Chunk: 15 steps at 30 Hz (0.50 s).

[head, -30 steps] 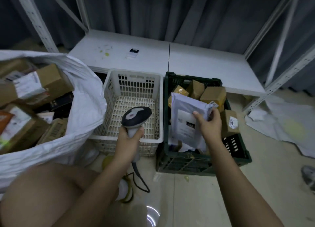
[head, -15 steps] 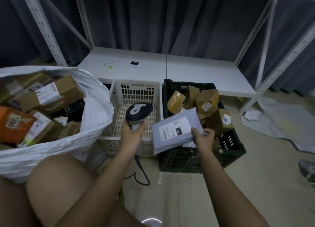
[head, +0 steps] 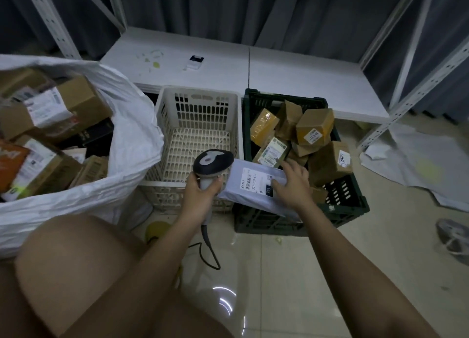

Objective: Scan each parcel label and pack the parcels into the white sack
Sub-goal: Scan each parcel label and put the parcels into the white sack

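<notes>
Left hand [head: 201, 189]: fingers wrapped round the grip of a handheld barcode scanner [head: 212, 164], head raised and facing away from the camera, its cable [head: 210, 249] trailing down to the tiled floor [head: 317, 274].

Right hand [head: 291, 183]: palm down on a pale grey poly mailer parcel [head: 251, 185], fingers lying over its upper edge, thumb on the printed label [head: 256, 180]; fingers underneath not visible. The parcel is held roughly level, label up, just beside the scanner, above the near rim of the dark green crate [head: 342, 205].

Green crate: holds several brown cardboard boxes [head: 314, 127], some labelled, piled loosely. Just left of it, touching or nearly so, a white slotted basket [head: 198, 104].

White sack [head: 132, 139]: far left, mouth open, already holding cardboard parcels [head: 50, 106] and one orange packet [head: 10, 160].

Behind the containers: low white shelf board [head: 291, 68] carrying a small black-and-white item [head: 195, 59], too small to identify. Bare knee in the lower left foreground.
</notes>
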Each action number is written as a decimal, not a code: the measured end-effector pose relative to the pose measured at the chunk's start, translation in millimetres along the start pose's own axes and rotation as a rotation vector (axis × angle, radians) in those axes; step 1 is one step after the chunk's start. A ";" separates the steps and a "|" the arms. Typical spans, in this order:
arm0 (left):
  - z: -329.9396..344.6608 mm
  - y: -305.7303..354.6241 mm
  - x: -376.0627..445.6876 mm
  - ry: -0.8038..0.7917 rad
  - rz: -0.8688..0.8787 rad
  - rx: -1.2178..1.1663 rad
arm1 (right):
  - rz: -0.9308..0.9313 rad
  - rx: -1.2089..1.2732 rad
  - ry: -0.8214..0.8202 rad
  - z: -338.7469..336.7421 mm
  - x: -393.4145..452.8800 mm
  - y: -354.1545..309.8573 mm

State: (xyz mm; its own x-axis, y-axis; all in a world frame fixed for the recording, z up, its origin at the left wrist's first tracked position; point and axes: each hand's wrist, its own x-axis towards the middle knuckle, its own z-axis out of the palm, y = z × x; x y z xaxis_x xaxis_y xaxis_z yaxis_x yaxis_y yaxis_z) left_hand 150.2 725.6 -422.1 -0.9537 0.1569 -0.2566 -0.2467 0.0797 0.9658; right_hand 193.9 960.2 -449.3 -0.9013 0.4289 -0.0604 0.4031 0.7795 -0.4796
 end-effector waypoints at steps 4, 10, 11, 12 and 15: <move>-3.7 -10.0 4.6 0.000 -0.019 -0.006 | 0.019 0.088 -0.243 -3.3 50.6 -30.6; -17.5 -19.4 16.4 0.007 -0.004 -0.010 | 0.249 -0.012 -0.672 15.1 87.4 -42.4; -19.7 -19.9 17.4 0.018 -0.004 -0.017 | 0.273 0.001 -0.689 16.4 90.3 -41.6; -21.3 -20.4 17.9 0.030 0.000 -0.024 | 0.282 0.010 -0.691 15.8 92.4 -41.4; -24.5 -22.1 18.2 0.055 0.019 -0.027 | 0.305 0.048 -0.747 3.7 91.4 -41.1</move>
State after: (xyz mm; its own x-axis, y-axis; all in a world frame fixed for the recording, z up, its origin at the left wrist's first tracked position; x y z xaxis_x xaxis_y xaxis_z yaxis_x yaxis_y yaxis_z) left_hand 134.1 702.6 -447.2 -0.9662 0.1039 -0.2361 -0.2320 0.0506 0.9714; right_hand 94.4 965.6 -438.3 -0.6275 0.1884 -0.7555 0.6566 0.6496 -0.3834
